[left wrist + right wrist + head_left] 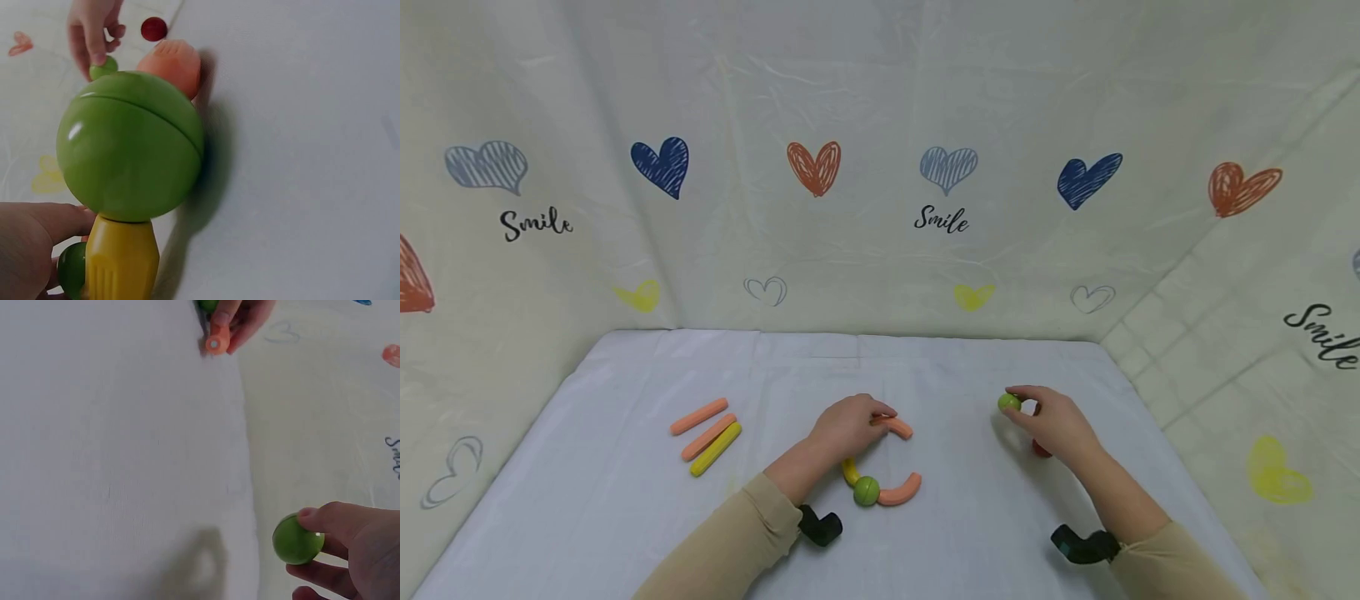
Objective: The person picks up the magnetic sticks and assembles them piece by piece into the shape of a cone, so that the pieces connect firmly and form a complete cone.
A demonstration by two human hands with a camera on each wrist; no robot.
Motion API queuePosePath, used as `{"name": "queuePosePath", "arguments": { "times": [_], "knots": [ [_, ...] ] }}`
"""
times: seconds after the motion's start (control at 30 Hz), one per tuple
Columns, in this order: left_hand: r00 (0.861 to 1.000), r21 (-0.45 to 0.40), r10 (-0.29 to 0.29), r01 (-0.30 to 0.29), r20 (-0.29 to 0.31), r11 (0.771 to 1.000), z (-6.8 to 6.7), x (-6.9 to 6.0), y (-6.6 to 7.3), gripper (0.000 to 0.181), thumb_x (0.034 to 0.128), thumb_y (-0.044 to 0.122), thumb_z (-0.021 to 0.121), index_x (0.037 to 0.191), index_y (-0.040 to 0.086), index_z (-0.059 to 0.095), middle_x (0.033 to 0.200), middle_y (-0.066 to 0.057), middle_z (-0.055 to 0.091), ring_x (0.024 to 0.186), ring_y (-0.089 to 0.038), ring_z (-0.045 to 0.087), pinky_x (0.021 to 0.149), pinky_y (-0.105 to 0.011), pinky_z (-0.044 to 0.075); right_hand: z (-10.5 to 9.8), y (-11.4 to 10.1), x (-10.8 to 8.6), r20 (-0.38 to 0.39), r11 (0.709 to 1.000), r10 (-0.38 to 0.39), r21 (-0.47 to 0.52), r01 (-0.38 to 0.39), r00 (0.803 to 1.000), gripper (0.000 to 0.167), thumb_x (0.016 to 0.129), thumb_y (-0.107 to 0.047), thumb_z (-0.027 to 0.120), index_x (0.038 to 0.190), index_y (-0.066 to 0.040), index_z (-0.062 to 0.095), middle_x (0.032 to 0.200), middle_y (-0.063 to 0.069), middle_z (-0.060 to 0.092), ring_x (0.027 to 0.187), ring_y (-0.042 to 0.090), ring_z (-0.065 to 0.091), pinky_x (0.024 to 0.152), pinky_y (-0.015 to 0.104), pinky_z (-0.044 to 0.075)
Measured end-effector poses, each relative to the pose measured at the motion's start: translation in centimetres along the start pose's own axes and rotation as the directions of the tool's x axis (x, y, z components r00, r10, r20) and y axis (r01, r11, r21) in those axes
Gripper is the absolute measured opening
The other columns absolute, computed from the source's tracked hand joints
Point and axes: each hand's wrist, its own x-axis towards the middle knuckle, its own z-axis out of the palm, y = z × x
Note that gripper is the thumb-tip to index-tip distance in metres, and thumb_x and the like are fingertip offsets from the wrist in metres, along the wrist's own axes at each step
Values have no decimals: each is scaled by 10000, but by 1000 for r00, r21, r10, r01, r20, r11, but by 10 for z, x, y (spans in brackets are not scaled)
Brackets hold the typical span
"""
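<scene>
My left hand (852,425) pinches a curved orange piece (898,428) over the middle of the table. Below it, a green ball (867,491) joins a yellow curved piece (850,472) to another orange curved piece (901,490). In the left wrist view a second green ball (72,270) shows beside the yellow piece (122,259), near the left hand's fingers. Off to the right, my right hand (1062,429) holds a green ball (1009,402) between thumb and fingers, raised above the cloth. A red ball (1041,449) lies partly hidden under that hand.
Two straight orange sticks (699,416) (708,437) and a yellow stick (716,450) lie side by side at the left of the white-clothed table (587,467). A cloth with printed hearts (880,267) hangs behind and along the sides.
</scene>
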Motion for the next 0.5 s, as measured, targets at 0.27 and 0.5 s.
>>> {"name": "queuePosePath", "arguments": {
  "times": [0.27,0.5],
  "knots": [
    [1000,23,-13,13,-21,1000,-1,-2,-4,263,946,350,677,1198,298,732,1101,88,683,1030,-129,625,810,-313,502,37,-37,9,44,998,-64,-9,64,997,400,905,-306,722,1273,-153,681,1198,53,656,885,210,540,682,331,462],
    [998,58,-15,18,-61,998,0,-5,-8,250,938,365,684,1170,289,743,1051,91,686,948,-113,629,757,-296,506,72,-69,7,94,996,-87,-10,88,992,350,882,-274,753,1222,-200,711,1116,-11,665,889,181,555,762,369,509]
  ]
}}
